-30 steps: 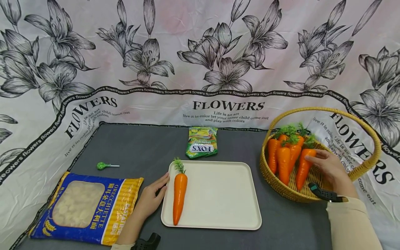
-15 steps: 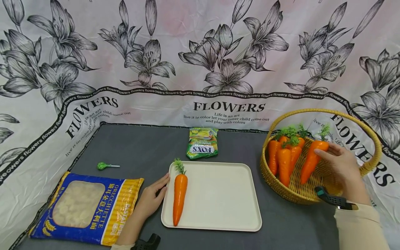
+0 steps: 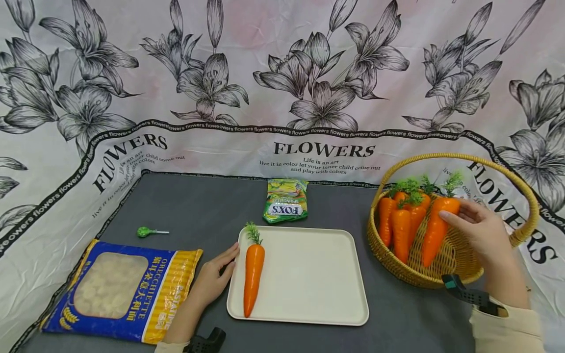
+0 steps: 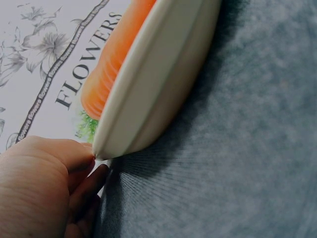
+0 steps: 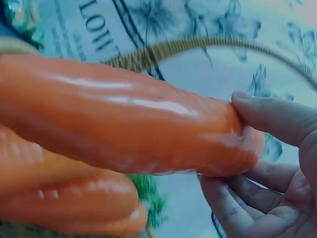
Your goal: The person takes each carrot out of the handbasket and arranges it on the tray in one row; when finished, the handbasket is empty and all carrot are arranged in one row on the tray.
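The right hand (image 3: 485, 230) pinches 1 carrot (image 3: 438, 230), now drawn off the other carrots (image 3: 400, 230) toward the basket (image 3: 380, 252)'s right rim, so seemingly loose; the left hand (image 3: 213, 280), fingers nearly straight, touches the tray (image 3: 309, 274)'s left edge.

Held carrot (image 3: 436, 235): tip cut off by your right wrist view's left edge.
Right hand (image 3: 483, 233): fingertips, thumb aside, hidden behind it in the head view.
Basket carrots (image 3: 401, 233): overlapping; you cannot count the rear ones surely.
Tray (image 3: 309, 279): cropped by your left wrist view's top.
Pasta bag (image 3: 119, 289): right edge partly behind your left forearm (image 3: 187, 311).
Snack packet (image 5: 22, 22): blurred, cropped in your right wrist view.
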Available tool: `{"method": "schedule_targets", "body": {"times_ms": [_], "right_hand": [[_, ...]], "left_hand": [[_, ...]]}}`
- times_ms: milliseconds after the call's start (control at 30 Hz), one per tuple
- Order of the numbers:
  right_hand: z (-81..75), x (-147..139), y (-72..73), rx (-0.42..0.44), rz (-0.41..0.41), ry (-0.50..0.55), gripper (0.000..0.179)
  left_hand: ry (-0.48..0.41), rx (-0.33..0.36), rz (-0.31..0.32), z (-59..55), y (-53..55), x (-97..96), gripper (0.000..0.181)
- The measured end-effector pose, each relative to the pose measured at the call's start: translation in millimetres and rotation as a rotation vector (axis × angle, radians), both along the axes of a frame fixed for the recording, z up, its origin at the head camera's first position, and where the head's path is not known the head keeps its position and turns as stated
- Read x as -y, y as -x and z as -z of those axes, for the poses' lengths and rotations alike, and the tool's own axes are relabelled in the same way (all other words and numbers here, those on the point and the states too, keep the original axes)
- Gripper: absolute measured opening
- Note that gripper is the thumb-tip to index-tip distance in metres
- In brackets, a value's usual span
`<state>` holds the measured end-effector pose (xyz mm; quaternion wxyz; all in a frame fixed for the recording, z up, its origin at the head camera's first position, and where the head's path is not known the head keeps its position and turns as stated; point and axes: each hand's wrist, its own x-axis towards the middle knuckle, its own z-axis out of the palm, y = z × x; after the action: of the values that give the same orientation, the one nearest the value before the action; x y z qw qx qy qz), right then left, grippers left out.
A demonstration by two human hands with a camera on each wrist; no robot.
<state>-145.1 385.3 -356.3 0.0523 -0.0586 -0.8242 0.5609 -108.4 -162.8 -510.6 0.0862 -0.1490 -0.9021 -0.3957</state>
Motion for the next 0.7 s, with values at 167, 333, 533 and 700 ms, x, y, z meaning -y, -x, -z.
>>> {"method": "schedule_targets", "body": {"times_ms": [167,333,533,700], "right_hand": [[3.4,23,-6.3,-0.094,-0.101,0.171,0.037],[6.5,52,-13.0,-0.149,-0.147,0.205,0.035],[5.1,92,-17.0,-0.133,-0.127,0.102,0.047],[8.5,128,-14.6,-0.127,-0.181,0.135,0.058]], "left_hand": [[0.003,0.000,-0.005,0.3,-1.1,0.0,0.039],[0.004,-0.009,-0.003,1.1,-1.3,1.2,0.039],[0.004,-0.027,0.006,2.9,-0.7,2.8,0.039],[0.004,-0.023,0.010,4.4,-1.6,3.2,0.039]]}}
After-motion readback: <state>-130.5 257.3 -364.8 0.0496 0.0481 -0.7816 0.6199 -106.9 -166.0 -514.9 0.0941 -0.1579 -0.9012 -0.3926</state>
